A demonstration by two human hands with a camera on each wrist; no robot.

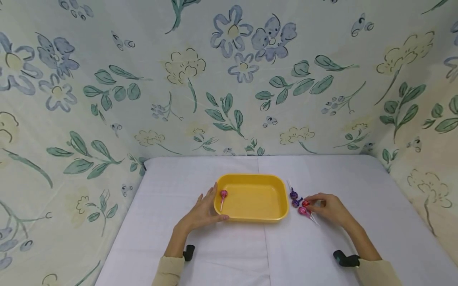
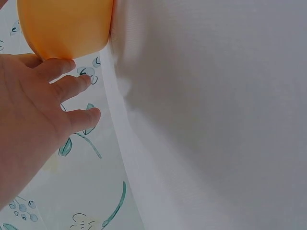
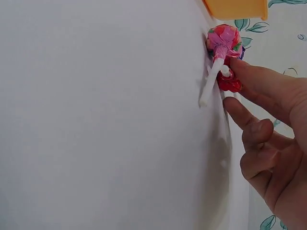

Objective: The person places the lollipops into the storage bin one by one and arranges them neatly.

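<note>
My left hand (image 1: 203,210) holds the left end of a yellow tray (image 1: 254,217), with the thumb at the near rim and the fingers spread along the left side. Inside the tray, at its left, lies a pink lollipop (image 1: 223,193). Just right of the tray, my right hand (image 1: 330,208) pinches a red lollipop (image 3: 229,85) between thumb and forefinger, close over the cloth. Beside it lies another pink lollipop (image 1: 302,210), its white stick pointing toward the near right. Two purple lollipops (image 1: 294,195) lie between the tray and the right fingertips.
A white cloth (image 1: 171,174) covers the table, with a crease down the middle. Floral fabric (image 1: 229,115) hangs behind and at both sides. Black straps (image 1: 346,259) with camera mounts sit at the wrists, by the beige sleeves (image 1: 377,272).
</note>
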